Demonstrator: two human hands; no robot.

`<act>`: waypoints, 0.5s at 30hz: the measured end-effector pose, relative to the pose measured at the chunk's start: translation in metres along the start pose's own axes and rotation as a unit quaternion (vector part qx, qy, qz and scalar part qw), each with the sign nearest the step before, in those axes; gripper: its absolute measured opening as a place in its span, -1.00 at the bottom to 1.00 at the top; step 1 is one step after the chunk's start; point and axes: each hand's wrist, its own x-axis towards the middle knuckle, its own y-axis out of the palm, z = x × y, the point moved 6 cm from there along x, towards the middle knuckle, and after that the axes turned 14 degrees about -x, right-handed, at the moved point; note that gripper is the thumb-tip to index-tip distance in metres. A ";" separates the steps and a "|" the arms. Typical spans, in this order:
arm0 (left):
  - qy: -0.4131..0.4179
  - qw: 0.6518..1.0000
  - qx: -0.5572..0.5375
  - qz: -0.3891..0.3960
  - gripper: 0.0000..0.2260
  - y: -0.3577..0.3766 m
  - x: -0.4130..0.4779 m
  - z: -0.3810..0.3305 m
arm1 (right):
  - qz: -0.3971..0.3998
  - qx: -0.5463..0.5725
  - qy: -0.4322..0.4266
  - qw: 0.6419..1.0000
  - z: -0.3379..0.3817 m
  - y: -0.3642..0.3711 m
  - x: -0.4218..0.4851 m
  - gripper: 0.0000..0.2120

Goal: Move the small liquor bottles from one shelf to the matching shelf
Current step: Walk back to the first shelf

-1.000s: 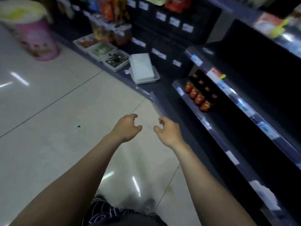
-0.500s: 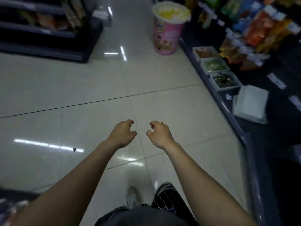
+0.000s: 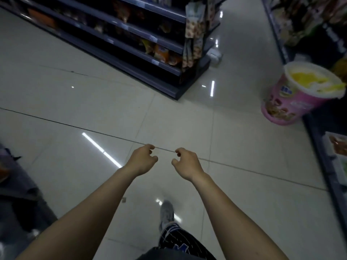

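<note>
Both hands are empty: left hand (image 3: pixel 142 158) and right hand (image 3: pixel 185 163) hang mid-frame over the tiled floor (image 3: pixel 75 102), fingers loosely curled, half open, touching nothing. Can't spot the small liquor bottles anywhere, just snack shelves (image 3: pixel 131 32) upper left.

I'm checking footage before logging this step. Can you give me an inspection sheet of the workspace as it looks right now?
Surface: pale glossy tiled floor, light streaks reflected on it.
Job's things: nothing seen; no liquor bottles in view.
Clutter: big pink tub standing on the floor at right.
Hands: left hand and right hand both empty, fingers loosely curled, held out over the floor.
Cables: nothing seen.
Surroundings: dark snack shelving ahead, another shelf edge at right, one shoe below.
</note>
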 end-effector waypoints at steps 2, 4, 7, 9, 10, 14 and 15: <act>-0.015 0.999 -0.005 -0.031 -0.53 -0.037 0.041 -0.013 | 0.015 -0.005 -0.028 0.999 0.034 -0.019 0.063 -0.53; -0.034 0.997 -0.018 -0.059 -0.53 -0.077 0.077 -0.022 | 0.029 -0.010 -0.054 0.998 0.074 -0.037 0.121 -0.54; -0.061 0.993 -0.043 -0.095 -0.54 -0.139 0.129 -0.027 | 0.048 -0.005 -0.092 0.995 0.134 -0.056 0.194 -0.52; -0.075 0.988 -0.065 -0.114 -0.54 -0.179 0.169 -0.031 | 0.062 0.002 -0.110 0.992 0.169 -0.064 0.242 -0.51; -0.079 0.987 -0.074 -0.122 -0.54 -0.198 0.191 -0.033 | 0.069 0.004 -0.118 0.991 0.186 -0.067 0.268 -0.51; -0.080 0.983 -0.084 -0.145 -0.51 -0.277 0.285 -0.037 | 0.069 0.005 -0.142 0.987 0.255 -0.086 0.379 -0.53; -0.077 0.981 -0.088 -0.153 -0.52 -0.299 0.310 -0.038 | 0.065 0.007 -0.145 0.987 0.273 -0.093 0.409 -0.53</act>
